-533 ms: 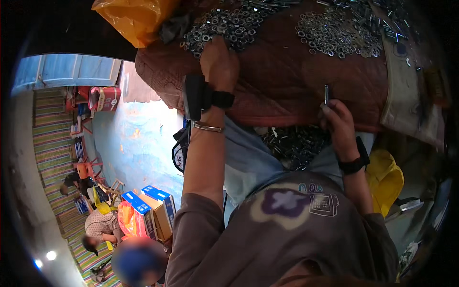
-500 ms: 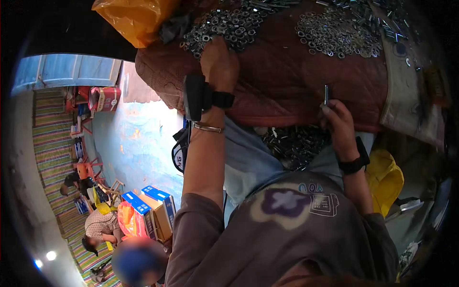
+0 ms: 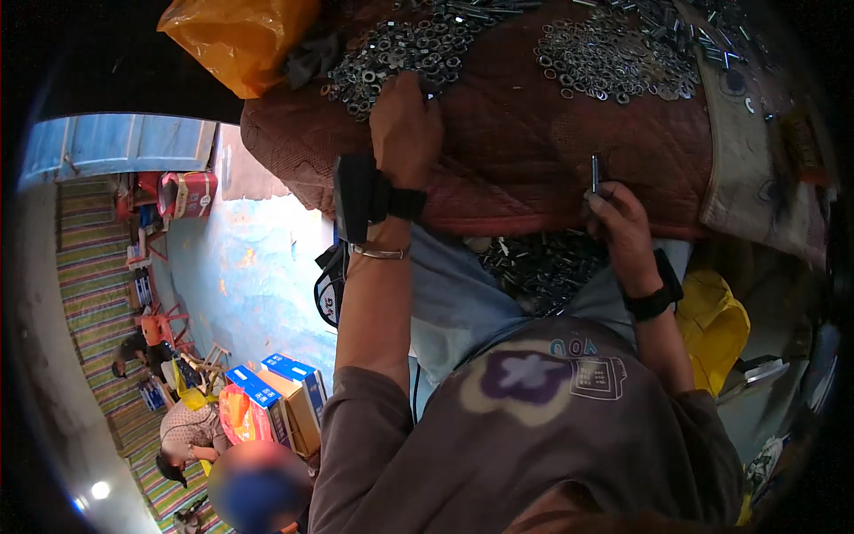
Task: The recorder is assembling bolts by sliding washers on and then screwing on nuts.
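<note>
My left hand point(image 3: 405, 129) is at the near edge of a heap of metal hex nuts point(image 3: 400, 49) on the brown padded cloth. Its fingers are curled and point away, so whatever they pinch is hidden. A dark, shiny piece shows beside the fingertips. Farther right, my right hand point(image 3: 623, 227) grips a slim silver bolt point(image 3: 595, 167) between thumb and fingers, its free end pointing away from me. Below that hand, many dark metal pieces point(image 3: 543, 267) lie in a pile between my knees.
A heap of flat washers point(image 3: 614, 58) lies at the far right of the brown cloth point(image 3: 498, 151), with loose bolts point(image 3: 721, 40) beyond. An orange plastic bag point(image 3: 236, 40) is at far left, a yellow one point(image 3: 712, 329) at right. Other people work near blue-topped boxes point(image 3: 276, 383) at lower left.
The whole view has shifted slightly. My left hand has moved a little to the right against the nuts. My right hand still holds the bolt, in nearly the same place.
</note>
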The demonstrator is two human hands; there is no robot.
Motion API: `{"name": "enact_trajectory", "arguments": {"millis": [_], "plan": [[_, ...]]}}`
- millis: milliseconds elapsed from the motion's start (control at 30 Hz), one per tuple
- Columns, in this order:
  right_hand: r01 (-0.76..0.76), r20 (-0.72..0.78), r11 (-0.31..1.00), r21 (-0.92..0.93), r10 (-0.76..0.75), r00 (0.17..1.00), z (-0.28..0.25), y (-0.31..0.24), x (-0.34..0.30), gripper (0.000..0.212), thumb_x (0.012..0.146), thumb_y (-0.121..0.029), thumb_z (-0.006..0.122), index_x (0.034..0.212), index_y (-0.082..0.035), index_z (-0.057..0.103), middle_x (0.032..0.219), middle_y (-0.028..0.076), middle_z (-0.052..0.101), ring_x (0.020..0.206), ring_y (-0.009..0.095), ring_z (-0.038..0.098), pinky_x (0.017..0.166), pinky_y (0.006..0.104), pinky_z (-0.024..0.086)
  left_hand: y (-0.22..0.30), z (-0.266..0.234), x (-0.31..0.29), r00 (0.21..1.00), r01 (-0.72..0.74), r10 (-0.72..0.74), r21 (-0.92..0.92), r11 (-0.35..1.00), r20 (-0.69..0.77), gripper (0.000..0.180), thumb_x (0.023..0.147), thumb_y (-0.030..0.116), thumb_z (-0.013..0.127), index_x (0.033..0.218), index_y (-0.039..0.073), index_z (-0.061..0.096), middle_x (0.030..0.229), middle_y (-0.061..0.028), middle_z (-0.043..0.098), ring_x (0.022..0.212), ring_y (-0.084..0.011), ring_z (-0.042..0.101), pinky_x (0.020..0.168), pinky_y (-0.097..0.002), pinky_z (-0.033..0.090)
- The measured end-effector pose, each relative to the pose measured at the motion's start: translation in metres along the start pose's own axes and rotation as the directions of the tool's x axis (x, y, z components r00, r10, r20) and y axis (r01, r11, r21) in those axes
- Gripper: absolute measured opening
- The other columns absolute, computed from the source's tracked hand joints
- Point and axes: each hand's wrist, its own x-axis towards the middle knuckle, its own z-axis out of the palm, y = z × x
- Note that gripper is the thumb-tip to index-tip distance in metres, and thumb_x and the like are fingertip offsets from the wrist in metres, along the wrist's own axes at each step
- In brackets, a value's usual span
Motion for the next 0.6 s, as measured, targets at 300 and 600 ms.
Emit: {"name": "enact_trajectory", "arguments": {"millis": [300, 600], "plan": [[0.016, 0.01, 1.0, 0.017, -0.016, 1.0, -0.001, 0.005, 0.001, 0.011, 0.085, -0.016, 0.057, 0.09, -0.006, 0.057, 0.077, 0.001, 0.056, 0.069, 0.01, 0.051, 0.062, 0.0246, 0.042, 0.001, 0.002, 0.0, 0.999, -0.045, 0.045, -0.023, 0.999, 0.003, 0.032, 0.072, 0.009, 0.062, 0.101, 0.0, 0.053, 0.093, -0.0206, 0.058, 0.086, -0.036, 0.057, 0.073, -0.0432, 0.046], [-0.004, 0.001, 0.999, -0.054, 0.004, 1.0, -0.001, 0.001, 0.0, 0.016, 0.085, -0.017, 0.057, 0.094, -0.004, 0.058, 0.08, 0.001, 0.056, 0.073, 0.01, 0.052, 0.066, 0.0255, 0.042, 0.012, -0.01, 0.004, 0.987, 0.146, -0.134, -0.142, 0.979, 0.094, 0.029, 0.074, 0.013, 0.065, 0.1, 0.002, 0.058, 0.101, -0.0179, 0.059, 0.093, -0.0336, 0.057, 0.081, -0.0417, 0.045]]}}
